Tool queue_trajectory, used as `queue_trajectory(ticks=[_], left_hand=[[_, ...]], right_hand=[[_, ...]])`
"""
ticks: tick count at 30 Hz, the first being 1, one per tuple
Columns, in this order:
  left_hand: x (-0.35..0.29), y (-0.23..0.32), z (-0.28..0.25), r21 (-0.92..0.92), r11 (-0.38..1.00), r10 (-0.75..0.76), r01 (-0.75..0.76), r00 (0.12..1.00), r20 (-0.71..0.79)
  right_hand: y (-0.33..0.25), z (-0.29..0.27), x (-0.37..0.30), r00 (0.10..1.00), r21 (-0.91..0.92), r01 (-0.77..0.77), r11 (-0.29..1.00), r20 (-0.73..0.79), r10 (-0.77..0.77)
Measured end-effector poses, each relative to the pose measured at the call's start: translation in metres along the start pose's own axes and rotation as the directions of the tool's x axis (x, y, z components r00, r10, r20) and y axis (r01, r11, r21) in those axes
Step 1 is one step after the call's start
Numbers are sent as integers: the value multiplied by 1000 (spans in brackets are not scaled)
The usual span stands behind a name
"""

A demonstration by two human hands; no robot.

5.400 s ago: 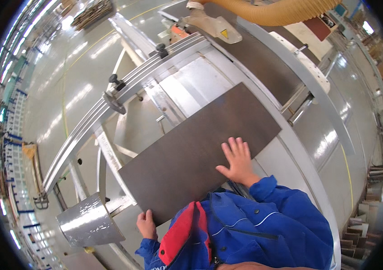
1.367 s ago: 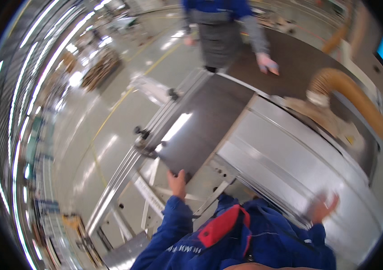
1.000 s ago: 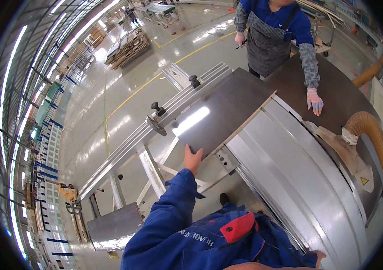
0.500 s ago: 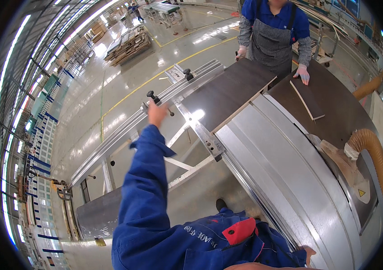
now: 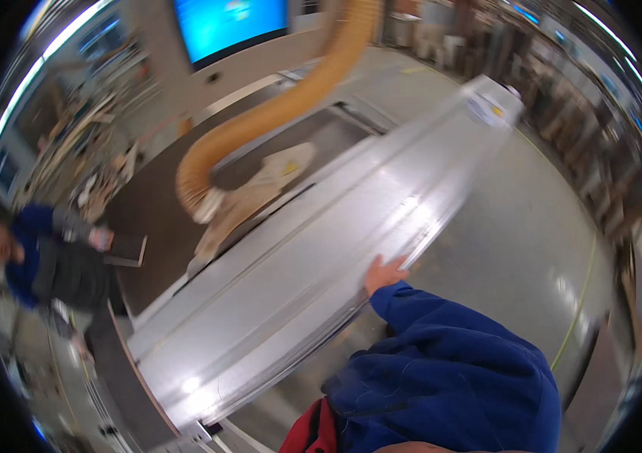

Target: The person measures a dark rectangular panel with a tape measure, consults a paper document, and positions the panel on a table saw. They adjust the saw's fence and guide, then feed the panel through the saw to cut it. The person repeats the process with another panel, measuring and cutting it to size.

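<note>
My right hand (image 5: 384,274) lies on the near edge of the long silver sliding table (image 5: 321,234) of a panel saw, fingers apart, holding nothing that I can see. My left hand is out of view. At the table's left end lies a dark brown panel (image 5: 128,377) with a pale edge. Beyond the sliding table a pale saw guard (image 5: 257,196) sits over the dark worktop (image 5: 151,204). A narrow dark offcut (image 5: 126,249) rests there, close to a co-worker's gloved hand (image 5: 100,238). The picture is smeared by motion.
A thick tan hose (image 5: 276,113) arches up from the guard. A co-worker in an apron (image 5: 72,275) stands at the left, their other hand near the panel. Behind is a lit blue screen (image 5: 230,30). Stacked boards (image 5: 563,136) line the right side.
The view has swung to the right. My left hand, earlier at the fence by a black knob, has left the picture. My right hand remains at the sliding table's edge.
</note>
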State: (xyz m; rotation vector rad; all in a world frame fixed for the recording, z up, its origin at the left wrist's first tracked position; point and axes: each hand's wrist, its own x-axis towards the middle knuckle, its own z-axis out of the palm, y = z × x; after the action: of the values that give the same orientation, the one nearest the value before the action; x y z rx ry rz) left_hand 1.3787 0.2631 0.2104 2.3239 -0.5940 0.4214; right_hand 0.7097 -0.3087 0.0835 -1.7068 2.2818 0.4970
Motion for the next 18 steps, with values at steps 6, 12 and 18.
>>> queue_trajectory(ticks=[6,12,18], left_hand=[[-333,332,213,-316,912,215,261,352,911],[-463,546,261,-630,770,634,100,-11,773],[-563,613,331,-390,920,392,39,-80,917]], right_hand=[[57,45,17,975,965,79,251,-127,182],[237,113,67,646,775,605,182,-345,-681],[443,125,120,790,745,378,549,51,-612]])
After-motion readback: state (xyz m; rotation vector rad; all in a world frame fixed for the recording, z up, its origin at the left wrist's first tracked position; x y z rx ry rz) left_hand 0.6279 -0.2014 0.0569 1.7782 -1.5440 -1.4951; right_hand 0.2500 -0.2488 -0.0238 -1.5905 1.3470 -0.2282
